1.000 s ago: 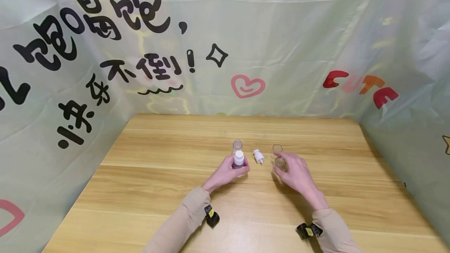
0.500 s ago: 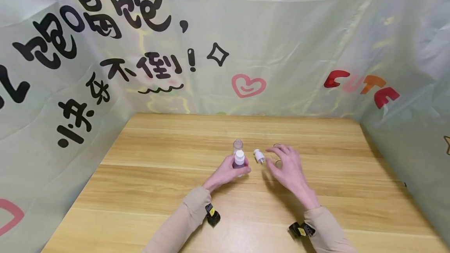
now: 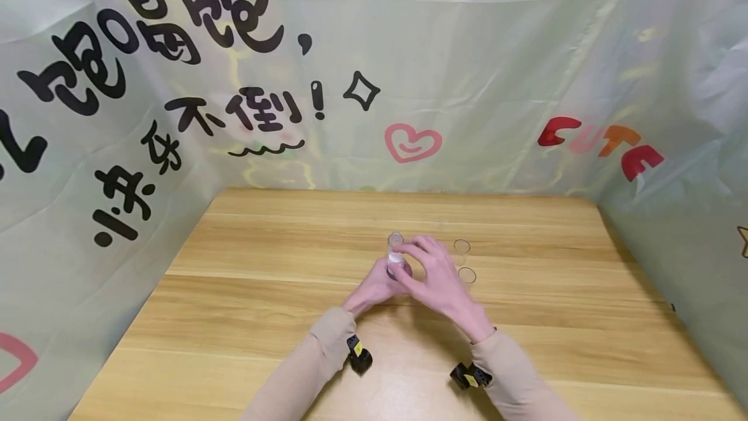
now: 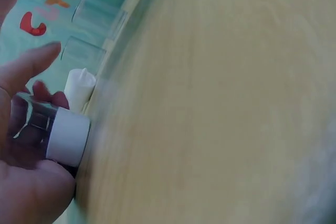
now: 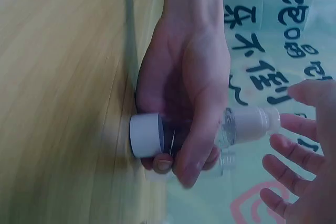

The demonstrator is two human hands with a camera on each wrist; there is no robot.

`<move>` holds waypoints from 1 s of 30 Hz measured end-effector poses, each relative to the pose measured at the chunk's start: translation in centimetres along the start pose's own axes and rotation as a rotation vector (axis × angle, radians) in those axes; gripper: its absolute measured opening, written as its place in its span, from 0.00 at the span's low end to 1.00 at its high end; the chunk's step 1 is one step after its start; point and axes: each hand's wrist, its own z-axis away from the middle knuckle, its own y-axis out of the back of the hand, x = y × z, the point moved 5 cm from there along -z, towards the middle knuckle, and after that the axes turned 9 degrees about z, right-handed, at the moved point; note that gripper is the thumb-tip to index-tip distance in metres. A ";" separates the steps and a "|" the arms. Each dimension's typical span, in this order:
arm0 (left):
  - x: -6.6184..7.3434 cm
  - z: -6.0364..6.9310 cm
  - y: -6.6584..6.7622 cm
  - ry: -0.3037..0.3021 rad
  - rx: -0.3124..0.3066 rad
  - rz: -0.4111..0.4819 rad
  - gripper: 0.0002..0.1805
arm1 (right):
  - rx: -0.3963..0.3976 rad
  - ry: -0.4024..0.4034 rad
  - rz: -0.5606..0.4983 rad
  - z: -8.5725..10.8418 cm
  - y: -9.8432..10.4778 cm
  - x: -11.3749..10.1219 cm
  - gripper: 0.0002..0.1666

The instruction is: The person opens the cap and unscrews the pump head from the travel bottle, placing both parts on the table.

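Observation:
My left hand (image 3: 374, 288) grips a small clear bottle with a white base (image 5: 146, 135) and a white pump top (image 5: 251, 124), held upright on the table. My right hand (image 3: 429, 275) is at that top; in the right wrist view its fingers are spread and slightly bent around the tip, and firm contact cannot be told. Behind the held bottle stands another clear bottle (image 3: 395, 239). A loose white pump head (image 4: 80, 88) shows beyond the left fingers in the left wrist view; in the head view the right hand hides it.
Two clear open cylinders, a farther one (image 3: 461, 247) and a nearer one (image 3: 467, 275), stand to the right of my right hand. The wooden table (image 3: 280, 245) ends at a printed cloth backdrop (image 3: 467, 70) at the back and sides.
My right hand has moved left from the clear cylinders, past the loose pump head, to the top of the held bottle. The left hand keeps its hold almost in place.

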 end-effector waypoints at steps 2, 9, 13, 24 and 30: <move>-0.1 0.0 0.0 -0.012 -0.003 0.010 0.11 | 0.000 0.015 0.009 -0.3 -0.3 -0.5 0.19; -0.1 -0.1 0.0 -0.008 0.012 -0.036 0.12 | -0.016 -0.028 0.065 -0.8 -0.9 -0.6 0.20; 0.0 0.1 0.1 0.002 0.011 -0.079 0.19 | -0.058 -0.037 0.051 -0.9 -1.3 -0.7 0.18; 0.2 0.3 0.3 0.018 -0.010 -0.034 0.28 | -0.079 -0.047 -0.024 -1.1 -1.7 -0.6 0.13; 0.1 0.3 0.3 0.042 -0.014 -0.013 0.24 | -0.074 -0.048 -0.037 -1.1 -1.5 -0.6 0.13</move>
